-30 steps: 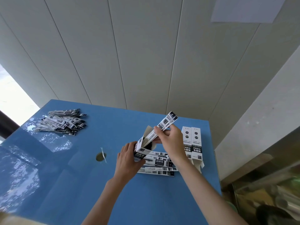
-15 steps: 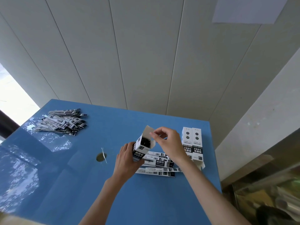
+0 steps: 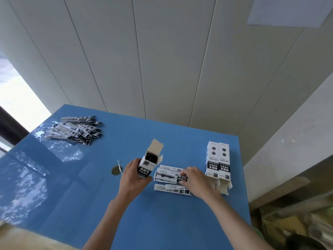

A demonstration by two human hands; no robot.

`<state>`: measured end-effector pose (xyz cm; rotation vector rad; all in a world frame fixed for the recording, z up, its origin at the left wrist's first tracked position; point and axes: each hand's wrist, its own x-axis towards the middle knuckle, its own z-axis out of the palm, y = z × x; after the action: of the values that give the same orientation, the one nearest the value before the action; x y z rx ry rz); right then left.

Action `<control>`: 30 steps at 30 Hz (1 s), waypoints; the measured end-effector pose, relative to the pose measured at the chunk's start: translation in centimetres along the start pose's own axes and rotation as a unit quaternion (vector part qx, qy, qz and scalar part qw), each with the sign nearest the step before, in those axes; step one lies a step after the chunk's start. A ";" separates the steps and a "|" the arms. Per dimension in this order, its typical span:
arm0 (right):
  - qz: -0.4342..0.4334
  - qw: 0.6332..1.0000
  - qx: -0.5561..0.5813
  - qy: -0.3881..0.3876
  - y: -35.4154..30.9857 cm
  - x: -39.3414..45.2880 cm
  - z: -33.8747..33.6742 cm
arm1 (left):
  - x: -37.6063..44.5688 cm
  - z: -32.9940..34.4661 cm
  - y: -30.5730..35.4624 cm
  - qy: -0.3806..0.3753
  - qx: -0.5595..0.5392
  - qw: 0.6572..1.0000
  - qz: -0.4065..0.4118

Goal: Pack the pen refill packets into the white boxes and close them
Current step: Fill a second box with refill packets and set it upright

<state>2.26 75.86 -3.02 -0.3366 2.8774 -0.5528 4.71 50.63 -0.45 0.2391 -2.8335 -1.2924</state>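
Note:
My left hand (image 3: 133, 175) grips a white box (image 3: 149, 160) tilted up off the blue table (image 3: 162, 222), its top flap open and dark packets showing inside. To its right lies a small pile of pen refill packets (image 3: 168, 175). My right hand (image 3: 193, 179) is down on that pile, fingertips pinching the top packet. Two more white boxes (image 3: 218, 159) lie side by side at the right, their near flaps open.
A large heap of refill packets (image 3: 75, 129) sits at the table's far left. A round hole with a white tie (image 3: 117, 170) is left of my left hand. The table's right edge runs just past the two boxes; a cluttered shelf lies below it.
A packet my right hand was feeding into the box went fully in. The right hand then let go and dropped down to the pile on the table.

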 end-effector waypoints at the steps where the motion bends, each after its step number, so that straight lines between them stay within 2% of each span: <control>1: -0.001 1.000 -0.012 -0.002 0.0 0.0 0.3 | -0.1 0.0 -0.1 -0.005 -0.001 1.000 -0.001; 13: 0.013 1.000 -0.001 0.003 -0.4 0.4 1.3 | -0.8 -0.3 -0.4 -0.017 0.003 1.000 -0.008; 22: -0.013 0.994 -0.105 0.010 -1.5 0.3 1.3 | -1.2 -0.3 0.1 -0.020 0.009 1.000 -0.002; 30: -0.030 0.997 -0.074 0.015 -1.1 0.4 1.1 | -1.3 -0.4 0.0 -0.025 0.013 1.000 -0.002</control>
<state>2.38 74.39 -3.67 -0.4432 2.9520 -0.3577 6.03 50.50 -0.10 0.2167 -2.8950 -1.2807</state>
